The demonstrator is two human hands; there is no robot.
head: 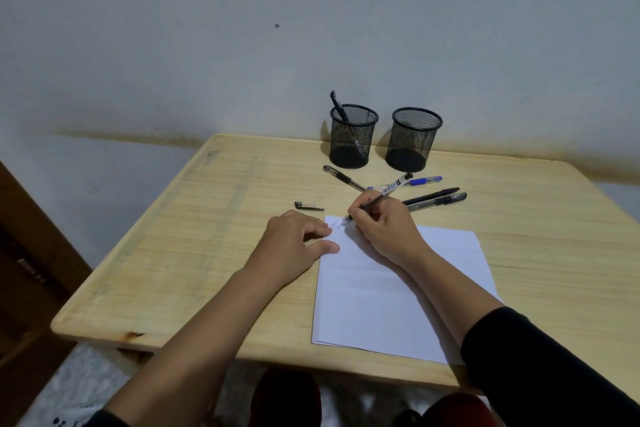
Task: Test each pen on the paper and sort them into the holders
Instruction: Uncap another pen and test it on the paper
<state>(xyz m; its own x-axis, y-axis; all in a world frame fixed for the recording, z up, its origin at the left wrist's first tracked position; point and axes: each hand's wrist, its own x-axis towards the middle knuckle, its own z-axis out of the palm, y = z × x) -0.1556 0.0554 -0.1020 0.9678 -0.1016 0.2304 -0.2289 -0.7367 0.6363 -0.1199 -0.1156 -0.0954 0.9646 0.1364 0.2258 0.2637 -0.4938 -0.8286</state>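
My right hand grips a clear-barrelled pen, its tip touching the top left corner of the white paper beside small scribbles. My left hand lies flat, fingers pressing the paper's left edge. The pen's black cap lies on the table left of the paper. Two black mesh holders stand at the back: the left holder contains one black pen, the right holder looks empty. Loose pens lie behind my right hand: a black-grip pen, a blue pen, two dark pens.
The light wooden table stands against a pale wall. Its near edge runs just below the paper. A dark wooden piece of furniture stands at the left. A patterned cloth and dark red fabric show under the table's front edge.
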